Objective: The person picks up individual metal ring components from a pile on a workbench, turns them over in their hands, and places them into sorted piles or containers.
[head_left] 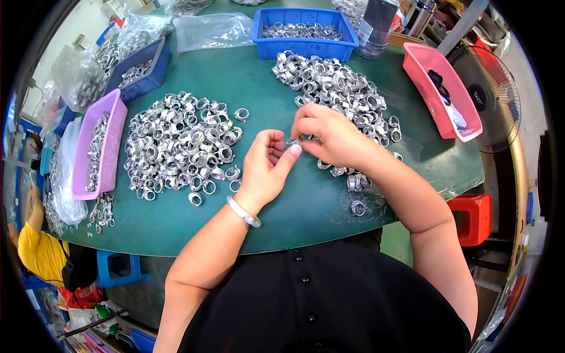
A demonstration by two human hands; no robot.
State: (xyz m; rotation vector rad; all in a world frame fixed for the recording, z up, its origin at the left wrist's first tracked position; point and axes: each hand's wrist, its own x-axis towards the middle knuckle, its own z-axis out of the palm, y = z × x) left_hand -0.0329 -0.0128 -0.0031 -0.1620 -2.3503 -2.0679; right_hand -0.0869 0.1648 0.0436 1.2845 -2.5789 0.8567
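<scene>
My left hand [266, 169] and my right hand [331, 134] meet over the middle of the green table. Between their fingertips is a small silvery metal ring [292, 141], partly hidden by the fingers; both hands are closed on it. A broad heap of similar metal rings [179, 144] lies to the left of my left hand. Another heap of rings [329, 82] spreads beyond and beside my right hand, partly covered by it. One loose ring [358, 207] rests near the table's front edge, below my right forearm.
A blue bin [259, 44] of rings stands at the back, beside a dark bottle [375, 29]. Left are a purple basket [118, 132] and a dark blue bin [154, 70]. A pink basket [438, 117], a fan [488, 97] and a red stool [474, 220] are right. Someone in yellow [41, 253] is far left.
</scene>
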